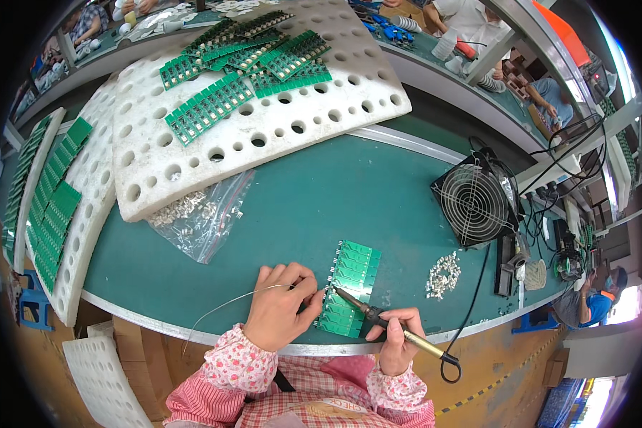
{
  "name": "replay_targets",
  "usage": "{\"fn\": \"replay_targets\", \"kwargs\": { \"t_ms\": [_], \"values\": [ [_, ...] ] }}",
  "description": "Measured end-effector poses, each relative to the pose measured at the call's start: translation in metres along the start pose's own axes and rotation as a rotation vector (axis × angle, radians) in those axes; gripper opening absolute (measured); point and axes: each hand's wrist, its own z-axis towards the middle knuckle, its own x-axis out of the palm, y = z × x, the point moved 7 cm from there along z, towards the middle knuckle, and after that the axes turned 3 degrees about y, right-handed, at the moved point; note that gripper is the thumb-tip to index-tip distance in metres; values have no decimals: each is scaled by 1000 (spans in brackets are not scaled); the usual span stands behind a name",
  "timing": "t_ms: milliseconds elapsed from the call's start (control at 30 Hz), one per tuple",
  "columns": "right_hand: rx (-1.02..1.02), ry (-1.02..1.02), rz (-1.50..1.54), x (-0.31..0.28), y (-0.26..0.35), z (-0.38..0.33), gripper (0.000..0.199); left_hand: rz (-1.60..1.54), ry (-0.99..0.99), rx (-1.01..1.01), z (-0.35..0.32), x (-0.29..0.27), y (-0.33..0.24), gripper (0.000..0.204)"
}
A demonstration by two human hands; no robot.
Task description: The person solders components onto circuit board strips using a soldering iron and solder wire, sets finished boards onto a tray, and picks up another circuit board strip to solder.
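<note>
A green circuit board panel [355, 274] lies on the green work mat near the front edge, with small pale parts along its left side. My right hand [399, 335] is closed round a soldering iron [426, 345], whose tip touches or nearly touches the board's left edge. Beside that edge, my left hand [284, 303] pinches a thin solder wire [228, 304]. The wire trails left from the fingers and droops past the table edge. Its working end near the iron tip is too small to make out.
White foam boards with holes [214, 153] carry several green circuit boards [210, 107]. A plastic bag of small parts [207, 225] lies under the foam's edge. Right of my hands are a loose pile of small white parts [444, 274], a black fan [472, 203] and a soldering stand [510, 264]. People work across the bench.
</note>
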Motion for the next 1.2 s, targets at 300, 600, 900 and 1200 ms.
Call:
{"fn": "replay_targets", "kwargs": {
  "t_ms": [300, 600, 900, 1200],
  "values": [
    [12, -6, -16, 2, 0, -1, 28, 10, 18, -9, 1, 0, -1, 11],
    [3, -7, -22, 2, 2, 1, 26, 1, 2, -10, -1, 0, 1, 13],
    [-48, -95, 25, -4, -1, -3, 27, -78, 18, -21, -7, -5, 3, 14],
    [-59, -16, 82, -4, -2, -8, 20, -83, 60, 7, -7, -5, 1, 17]
  ]
}}
